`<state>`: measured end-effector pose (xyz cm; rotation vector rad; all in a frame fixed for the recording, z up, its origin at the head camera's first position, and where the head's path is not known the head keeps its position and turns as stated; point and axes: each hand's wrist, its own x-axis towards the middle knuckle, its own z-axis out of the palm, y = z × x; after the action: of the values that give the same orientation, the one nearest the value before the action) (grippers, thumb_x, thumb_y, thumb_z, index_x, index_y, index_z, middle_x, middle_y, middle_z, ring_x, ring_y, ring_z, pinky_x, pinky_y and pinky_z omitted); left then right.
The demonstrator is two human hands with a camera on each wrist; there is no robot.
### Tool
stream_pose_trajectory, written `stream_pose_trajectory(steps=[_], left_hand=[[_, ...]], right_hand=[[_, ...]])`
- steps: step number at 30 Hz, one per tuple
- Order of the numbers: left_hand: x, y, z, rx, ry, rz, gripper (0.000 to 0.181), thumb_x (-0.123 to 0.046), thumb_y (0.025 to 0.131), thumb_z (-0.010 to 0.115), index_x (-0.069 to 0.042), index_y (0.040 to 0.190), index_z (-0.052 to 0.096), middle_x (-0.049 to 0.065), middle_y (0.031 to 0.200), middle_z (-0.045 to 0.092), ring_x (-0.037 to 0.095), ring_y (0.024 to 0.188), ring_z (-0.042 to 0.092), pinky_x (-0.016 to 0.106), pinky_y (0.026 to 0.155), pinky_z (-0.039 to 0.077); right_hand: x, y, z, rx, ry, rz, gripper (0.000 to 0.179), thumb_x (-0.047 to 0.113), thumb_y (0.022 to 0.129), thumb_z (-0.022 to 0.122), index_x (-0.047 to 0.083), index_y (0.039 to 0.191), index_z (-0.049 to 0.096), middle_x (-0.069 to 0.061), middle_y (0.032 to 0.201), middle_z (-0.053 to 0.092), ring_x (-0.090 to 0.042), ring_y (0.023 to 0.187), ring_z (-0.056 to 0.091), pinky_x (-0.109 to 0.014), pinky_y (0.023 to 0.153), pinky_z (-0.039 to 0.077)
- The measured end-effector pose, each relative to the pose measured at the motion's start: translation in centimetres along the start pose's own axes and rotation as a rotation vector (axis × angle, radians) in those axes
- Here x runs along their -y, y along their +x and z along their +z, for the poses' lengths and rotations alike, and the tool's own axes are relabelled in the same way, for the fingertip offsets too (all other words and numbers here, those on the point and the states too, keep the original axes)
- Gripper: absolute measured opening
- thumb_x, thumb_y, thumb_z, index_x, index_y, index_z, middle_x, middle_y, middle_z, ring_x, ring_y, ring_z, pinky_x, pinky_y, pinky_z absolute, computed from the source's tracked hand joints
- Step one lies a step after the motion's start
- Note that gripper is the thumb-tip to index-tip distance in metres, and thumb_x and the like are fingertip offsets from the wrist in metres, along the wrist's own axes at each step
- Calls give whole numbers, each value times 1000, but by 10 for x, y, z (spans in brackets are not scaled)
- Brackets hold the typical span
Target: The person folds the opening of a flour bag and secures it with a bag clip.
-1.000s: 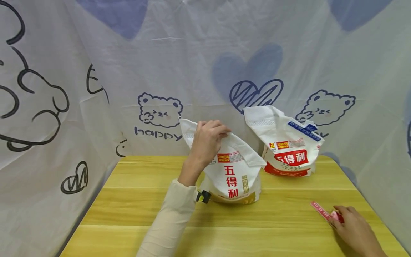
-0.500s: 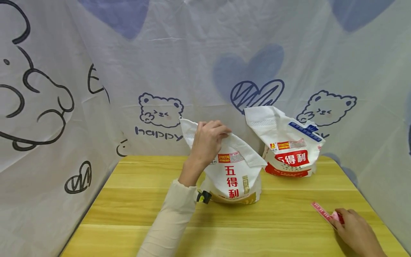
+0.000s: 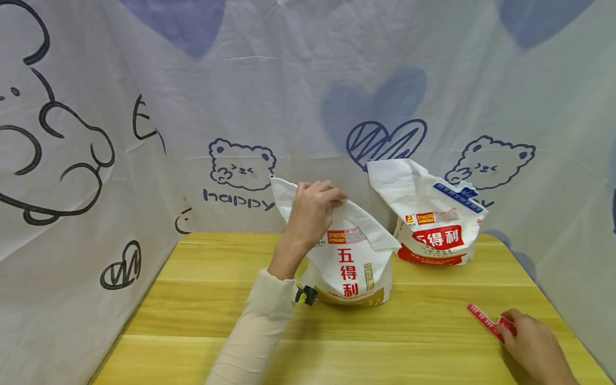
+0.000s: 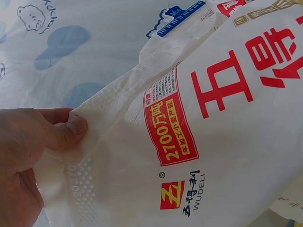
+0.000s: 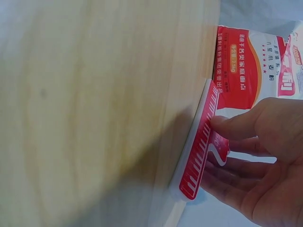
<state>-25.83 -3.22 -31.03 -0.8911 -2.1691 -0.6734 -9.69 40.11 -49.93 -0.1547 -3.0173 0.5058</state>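
In the head view my left hand point(image 3: 312, 214) pinches the folded top edge of a white flour bag point(image 3: 348, 267) with red characters, which stands upright on the table. The left wrist view shows the thumb point(image 4: 71, 130) pressed on the bag's top edge, with the fingers behind it. Down at the right, my right hand point(image 3: 531, 342) holds a red bag clip point(image 3: 483, 321) by its tab, low over the table. In the right wrist view, thumb and fingers are on either side of the clip's tab point(image 5: 218, 146).
A second flour bag point(image 3: 430, 238), with a red label, stands behind and to the right. A blue bag clip point(image 3: 458, 197) sits across its folded top. A printed white cloth point(image 3: 298, 107) hangs behind and beside the wooden table point(image 3: 202, 310).
The clip has tipped slightly in my right hand, so more of its red face shows. My left hand keeps its grip on the bag. The head view has shifted slightly.
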Motion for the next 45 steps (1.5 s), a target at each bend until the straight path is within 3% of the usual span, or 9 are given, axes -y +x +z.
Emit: stream_pose_trajectory(steps=[12,19,24,30,40,45], left_hand=[[-1,0,0,3,-5,1,13,-6,87,79,-12,99,80,-2,93,74,17,87,67,35,85,44],[-3,-2,0,-4,6,5,13,-6,88,79,-13,99,80,-1,94,73,17,88,66,35,84,45],[-3,-3,0,-1,11,3,13,-6,88,79,-13,98,80,-1,94,74,17,88,67,34,84,45],[-3,-2,-1,5,11,-5,13,-7,88,79,-13,99,80,0,95,74,17,89,67,35,85,46],[-1,0,1,-3,17,0,12,-7,88,79,-13,99,81,-1,94,74,17,89,67,35,85,45],[0,0,1,3,13,1,13,-7,88,79,-13,99,81,-1,94,74,17,89,66,35,85,45]], right_hand=[[4,1,-5,-14,-11,-2,17,-2,87,66,-12,101,65,-7,78,66,-19,64,56,-47,56,50],[8,1,-9,6,-18,10,21,-1,88,67,-14,105,64,-15,83,68,-25,69,62,-52,61,52],[10,0,-8,-41,-25,-26,24,-1,86,68,-16,105,65,-24,89,69,-37,76,66,-57,65,53],[11,-3,-8,-162,-9,-109,21,-4,82,69,-16,100,67,-25,85,68,-39,73,65,-60,62,51],[17,3,-18,-222,-14,-102,23,-4,80,67,-15,100,67,-32,91,65,-53,86,63,-65,69,50],[21,6,-18,-180,-25,-66,21,0,83,69,-13,98,67,-27,88,65,-48,82,63,-62,67,50]])
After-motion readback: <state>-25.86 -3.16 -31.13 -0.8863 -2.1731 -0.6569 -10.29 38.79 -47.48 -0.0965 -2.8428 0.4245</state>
